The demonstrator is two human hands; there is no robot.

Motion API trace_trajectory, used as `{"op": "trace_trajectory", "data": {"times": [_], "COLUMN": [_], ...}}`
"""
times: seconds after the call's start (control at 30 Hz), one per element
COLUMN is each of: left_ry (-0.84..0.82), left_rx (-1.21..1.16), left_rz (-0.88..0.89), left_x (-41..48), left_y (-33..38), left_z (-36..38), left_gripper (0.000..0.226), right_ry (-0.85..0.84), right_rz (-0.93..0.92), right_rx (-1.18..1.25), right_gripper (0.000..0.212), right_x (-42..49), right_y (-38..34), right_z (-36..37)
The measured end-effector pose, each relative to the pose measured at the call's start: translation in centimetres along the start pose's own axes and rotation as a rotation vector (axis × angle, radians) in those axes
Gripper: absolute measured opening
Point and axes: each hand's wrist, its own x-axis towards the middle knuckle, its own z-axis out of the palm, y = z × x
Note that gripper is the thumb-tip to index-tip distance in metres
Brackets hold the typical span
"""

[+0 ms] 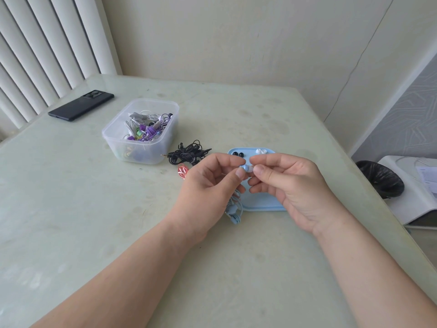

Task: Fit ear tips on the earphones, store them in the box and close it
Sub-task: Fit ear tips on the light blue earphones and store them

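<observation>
Left hand (212, 178): fingers curled, thumb and forefinger pinching a small blue earbud (244, 167). Right hand (286, 183): likewise curled, thumb and forefinger closed on the earbud's right end; anything between those fingertips too small to make out.

Earbud of smooth, glossy, rounded plastic, held in the air above a pale blue lid (262, 200). Long axis lying left to right, one end toward each hand. Matching blue cable (234, 210) hanging in loose coils below the left palm, down to the table (94, 221) by the lid's near-left corner.

Lid flat, round-cornered, with a low raised rim. At its far edge, two black ear tips (237, 154) side by side and, to their right, two white ear tips (260, 151); all small domes.

Left of the lid, a tangled black earphone cable (189, 152) with its plug pointing left; just near of it, a coiled pink cable (182, 170), partly hidden by the left hand. Further left, a clear plastic box (118, 150), rounded-rectangular and open, filled with bundled earphones in white, purple and green. At the far left, a black phone (81, 105) lying flat. Table surface pale green, glossy, faintly stained.
</observation>
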Motion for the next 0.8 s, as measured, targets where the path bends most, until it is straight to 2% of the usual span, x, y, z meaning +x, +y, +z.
{"op": "trace_trajectory", "data": {"times": [0.27, 0.4, 0.43, 0.53, 0.63, 0.8], "left_ry": [-0.010, 0.015, 0.039, 0.114, 0.160, 0.207], "left_rx": [0.003, -0.024, -0.058, -0.169, -0.242, -0.241], "left_rz": [-0.034, -0.071, -0.087, -0.130, -0.157, -0.170], "left_x": [-0.1, -0.1, 0.0, 0.2, 0.0, -0.1], "left_y": [0.3, 0.7, 0.8, 1.2, 1.5, 1.5], "left_z": [0.0, 0.1, 0.1, 0.1, 0.3, 0.3], "left_gripper": [0.010, 0.008, 0.007, 0.007, 0.011, 0.012], "right_ry": [0.005, 0.104, 0.121, 0.017, -0.137, -0.151], "right_rz": [-0.009, -0.034, -0.048, -0.046, -0.005, -0.088], "right_rx": [-0.104, -0.227, -0.282, -0.410, -0.570, -0.838], "right_gripper": [0.012, 0.006, 0.012, 0.032, 0.038, 0.037], "right_x": [-0.2, -0.6, -0.7, -1.6, -2.9, -3.0], "right_y": [0.3, -0.2, -0.5, -1.8, -2.0, -1.2], "right_z": [0.5, 0.9, 0.8, 1.4, 2.9, 3.8]}}
